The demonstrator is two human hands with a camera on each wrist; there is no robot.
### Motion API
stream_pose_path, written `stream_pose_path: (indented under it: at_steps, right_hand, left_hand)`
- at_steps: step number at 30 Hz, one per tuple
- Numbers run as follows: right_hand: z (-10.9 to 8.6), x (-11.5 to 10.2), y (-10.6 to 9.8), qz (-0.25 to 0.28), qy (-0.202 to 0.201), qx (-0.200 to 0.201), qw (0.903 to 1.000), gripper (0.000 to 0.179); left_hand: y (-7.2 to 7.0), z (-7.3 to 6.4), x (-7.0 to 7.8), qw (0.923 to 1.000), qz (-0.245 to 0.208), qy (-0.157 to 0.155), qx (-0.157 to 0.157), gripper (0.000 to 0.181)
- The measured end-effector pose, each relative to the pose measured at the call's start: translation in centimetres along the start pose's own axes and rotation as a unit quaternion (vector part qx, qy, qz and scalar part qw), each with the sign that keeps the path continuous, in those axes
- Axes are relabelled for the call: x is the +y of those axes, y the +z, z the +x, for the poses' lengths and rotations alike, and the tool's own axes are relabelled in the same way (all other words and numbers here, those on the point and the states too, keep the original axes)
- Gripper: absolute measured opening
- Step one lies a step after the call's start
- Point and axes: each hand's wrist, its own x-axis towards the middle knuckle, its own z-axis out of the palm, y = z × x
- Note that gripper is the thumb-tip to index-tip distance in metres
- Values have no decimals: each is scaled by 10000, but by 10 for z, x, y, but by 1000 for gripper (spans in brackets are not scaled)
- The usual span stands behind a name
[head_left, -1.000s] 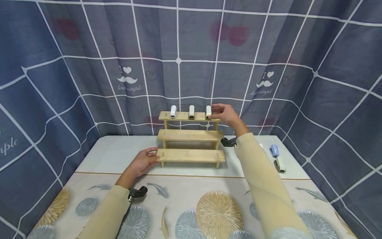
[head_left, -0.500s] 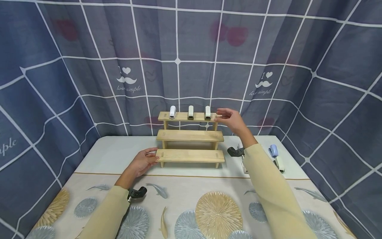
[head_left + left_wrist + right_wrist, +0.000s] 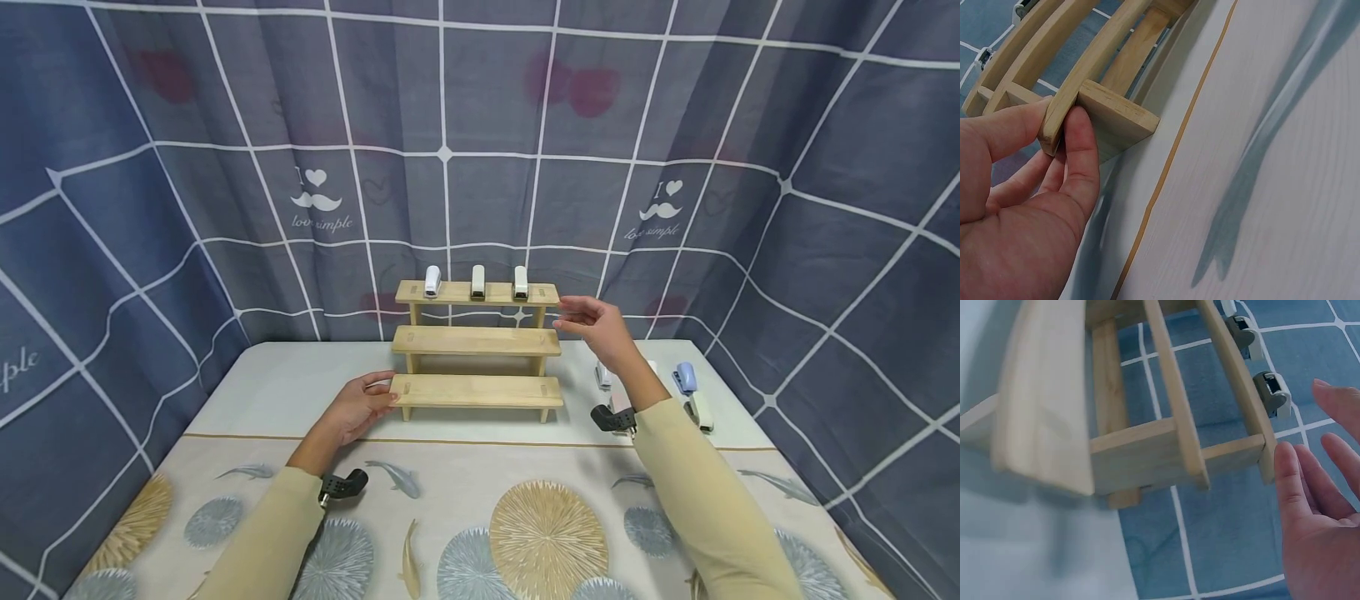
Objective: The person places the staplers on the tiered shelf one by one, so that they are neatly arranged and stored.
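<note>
A three-step wooden display rack (image 3: 476, 387) stands on the white part of the table. My left hand (image 3: 362, 408) pinches the left end of its lowest board between thumb and fingers, as the left wrist view confirms. On the top board sit three small staplers: a white stapler (image 3: 432, 282) at left, a cream stapler (image 3: 478, 282) in the middle and another pale stapler (image 3: 521, 282) at right. Just off the right end of that board, my right hand (image 3: 602, 329) is held in the air with nothing between its loosely spread fingers.
More staplers lie right of the rack: a blue stapler (image 3: 686, 377), a cream stapler (image 3: 701, 412), and a pale pink one (image 3: 620, 395) partly behind the right forearm. A checked curtain (image 3: 480, 200) hangs behind. A patterned cloth (image 3: 420, 533) covers the front.
My right hand has let go of the rightmost stapler on the top board and moved right and down, uncovering staplers on the table. The left hand keeps its grip on the lowest board.
</note>
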Motion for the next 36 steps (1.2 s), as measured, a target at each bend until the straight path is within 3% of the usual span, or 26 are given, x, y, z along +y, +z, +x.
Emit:
stream_pose_path:
  at_steps: [13, 26, 36]
  right_hand:
    - [-43, 26, -23, -188, -215, 502, 9983, 55]
    - [-87, 56, -55, -383, -113, 886, 9953, 50]
    - [-126, 76, -82, -326, -18, 1576, 9870, 47]
  left_hand:
    - [-1, -2, -1, 9998, 41, 168, -77, 63]
    - [-2, 0, -4, 9998, 56, 199, -19, 61]
    - [0, 0, -1, 9998, 114, 165, 38, 61]
